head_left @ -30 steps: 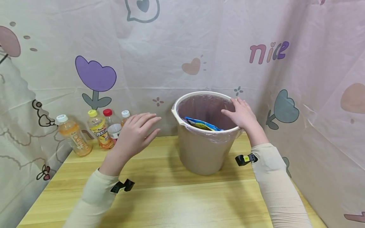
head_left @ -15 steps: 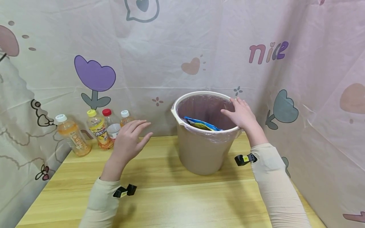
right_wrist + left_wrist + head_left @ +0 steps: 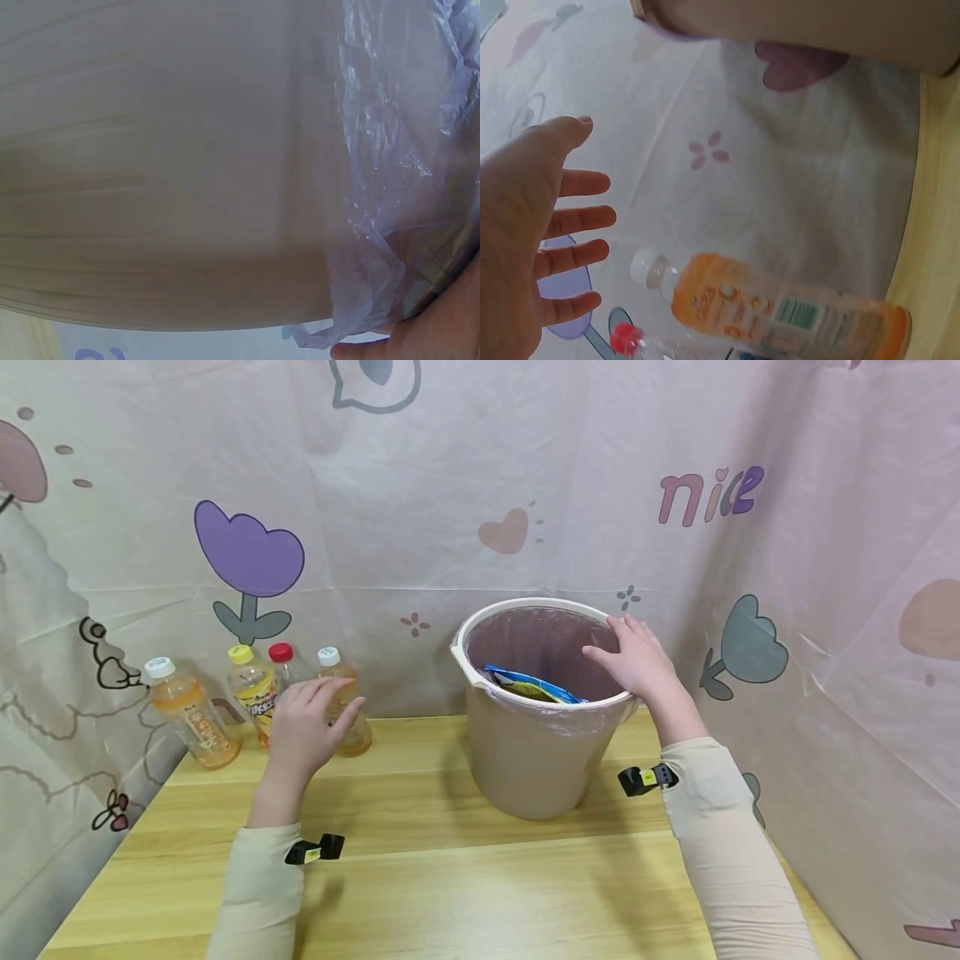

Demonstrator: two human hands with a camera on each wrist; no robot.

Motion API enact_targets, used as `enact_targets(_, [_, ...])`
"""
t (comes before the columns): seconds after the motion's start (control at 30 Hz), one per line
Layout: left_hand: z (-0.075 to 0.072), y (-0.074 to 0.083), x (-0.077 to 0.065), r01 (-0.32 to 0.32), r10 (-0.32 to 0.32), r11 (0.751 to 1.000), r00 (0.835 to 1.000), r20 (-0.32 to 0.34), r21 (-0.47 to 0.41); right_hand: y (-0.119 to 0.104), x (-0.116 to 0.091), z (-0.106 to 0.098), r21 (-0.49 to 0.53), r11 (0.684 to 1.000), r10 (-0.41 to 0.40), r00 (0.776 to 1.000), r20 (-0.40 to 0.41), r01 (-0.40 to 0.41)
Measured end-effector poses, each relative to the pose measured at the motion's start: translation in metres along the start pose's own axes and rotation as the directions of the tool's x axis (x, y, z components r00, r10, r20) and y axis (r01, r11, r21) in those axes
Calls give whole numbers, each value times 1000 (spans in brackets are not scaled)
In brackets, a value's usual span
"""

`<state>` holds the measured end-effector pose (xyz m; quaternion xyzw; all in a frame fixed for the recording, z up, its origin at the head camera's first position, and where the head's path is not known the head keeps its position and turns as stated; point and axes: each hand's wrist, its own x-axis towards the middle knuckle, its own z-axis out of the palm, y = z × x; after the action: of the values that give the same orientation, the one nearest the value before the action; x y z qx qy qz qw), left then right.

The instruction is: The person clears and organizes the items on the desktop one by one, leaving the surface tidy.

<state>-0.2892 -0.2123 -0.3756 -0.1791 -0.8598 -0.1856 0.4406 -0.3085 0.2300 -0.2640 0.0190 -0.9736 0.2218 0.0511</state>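
Note:
My left hand (image 3: 303,731), its fingers spread and holding nothing, is beside a white-capped bottle with an orange label (image 3: 735,300). In the head view it overlaps that bottle and hides most of the red-capped bottle (image 3: 281,653). A yellow-capped bottle (image 3: 253,685) stands just left of the hand. On the right rim of a beige bucket (image 3: 528,768) lined with a clear plastic bag (image 3: 382,150) rests my right hand (image 3: 641,664), thumb stretched over the opening. Inside the bucket lies a blue and yellow packet (image 3: 532,687).
Another white-capped bottle (image 3: 197,718), holding orange drink, stands at the far left of the wooden table (image 3: 465,893). A printed cloth (image 3: 397,527) hangs close behind the bottles and the bucket.
My left hand has moved left and down, away from the bucket to the bottles, uncovering the nearer white-capped one. My right hand has stayed on the bucket rim.

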Motion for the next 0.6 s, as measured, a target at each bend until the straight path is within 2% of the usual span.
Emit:
enact_targets(0.17, [1, -14, -2, 71, -72, 995, 997, 8, 69, 0, 1, 0, -2, 1000, -2, 1000, -3, 2])
enact_targets(0.33, [1, -24, 0, 163, -167, 979, 986, 18, 124, 0, 0, 1, -7, 1000, -5, 1000, -3, 5])
enact_targets(0.43, [2, -29, 3, 217, -229, 961, 972, 54, 171, 0, -1, 0, -8, 1000, -2, 1000, -5, 2])
enact_targets(0.6, [2, -37, 9, 290, -323, 929, 938, 127, 229, -1, -1, 0, -7, 1000, -1, 1000, -7, 1])
